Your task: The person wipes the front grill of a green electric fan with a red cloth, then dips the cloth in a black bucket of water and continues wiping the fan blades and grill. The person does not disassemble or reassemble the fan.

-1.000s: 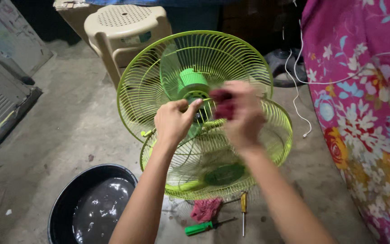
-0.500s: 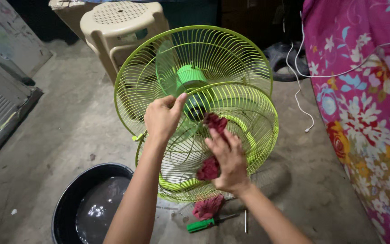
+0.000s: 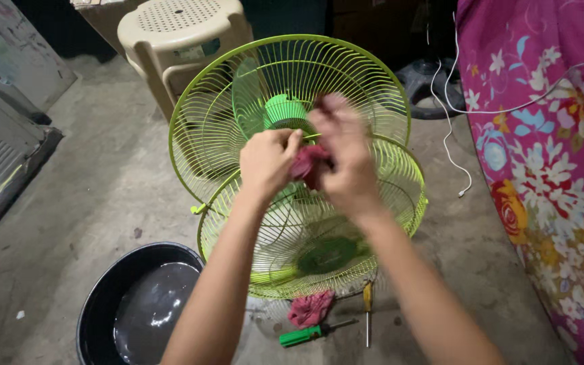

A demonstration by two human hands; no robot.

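Note:
My left hand (image 3: 268,161) pinches the top rim of a lime green front fan grille (image 3: 373,223) and holds it tilted above the floor. My right hand (image 3: 345,159) presses a dark red rag (image 3: 305,162) against that rim, right beside my left hand. Behind them a lime green fan (image 3: 285,94) stands upright, with its rear grille, blades and green hub showing.
A black basin of water (image 3: 136,304) sits at lower left. On the floor below the grille lie another red rag (image 3: 309,307), a green-handled screwdriver (image 3: 309,333) and a yellow-handled screwdriver (image 3: 368,304). A beige plastic stool (image 3: 180,34) stands behind; flowered pink cloth (image 3: 549,135) hangs at right.
My right hand has come up with the rag from the grille's lower middle to its top rim beside my left hand. The grille has tilted flatter.

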